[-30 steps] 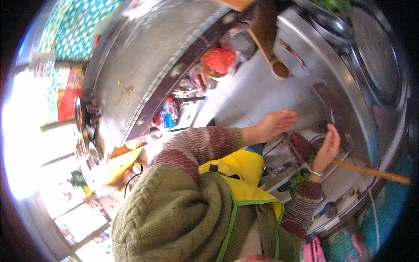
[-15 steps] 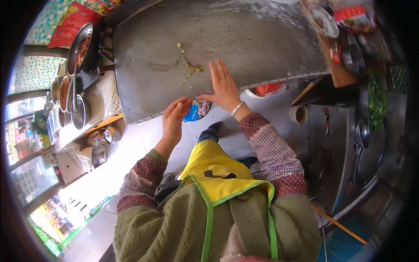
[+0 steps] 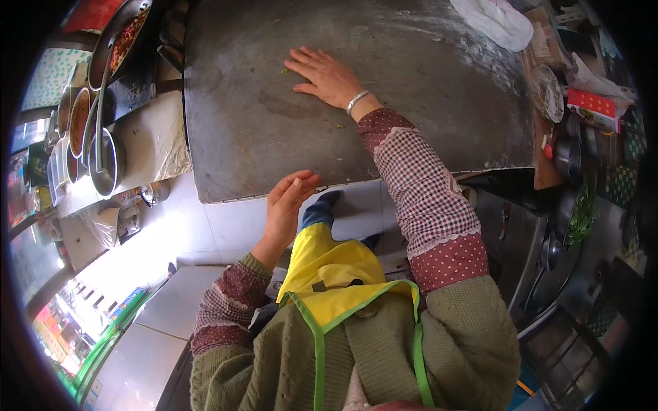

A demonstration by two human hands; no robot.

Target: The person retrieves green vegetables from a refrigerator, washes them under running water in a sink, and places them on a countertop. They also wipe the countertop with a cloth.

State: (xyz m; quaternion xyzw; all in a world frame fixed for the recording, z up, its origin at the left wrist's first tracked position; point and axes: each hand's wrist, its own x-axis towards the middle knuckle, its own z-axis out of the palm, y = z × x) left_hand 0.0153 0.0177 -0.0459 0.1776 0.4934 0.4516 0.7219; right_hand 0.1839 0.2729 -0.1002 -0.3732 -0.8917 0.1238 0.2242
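Note:
My right hand (image 3: 329,77) lies flat, palm down, on the dark grey worktop (image 3: 253,137), with its fingers stretched toward the left. A small green scrap (image 3: 285,70) shows beside its fingertips. Nearer to me, another green scrap (image 3: 340,125) rests on the same surface. At the worktop's front edge is my left hand (image 3: 282,205), loosely cupped with its fingers bent and apart from the thumb. No object shows in it, though the inside of the palm is partly hidden.
At left, a pan of chopped red food (image 3: 128,44) stands behind several bowls and a ladle (image 3: 100,147). On the right are a white plastic bag (image 3: 495,20), a plate (image 3: 546,92), a red box (image 3: 593,108) and leafy greens (image 3: 581,218).
My right hand has moved from the front edge farther onto the worktop and now lies flat. My left hand stays by the edge. Most green scraps seen earlier no longer show.

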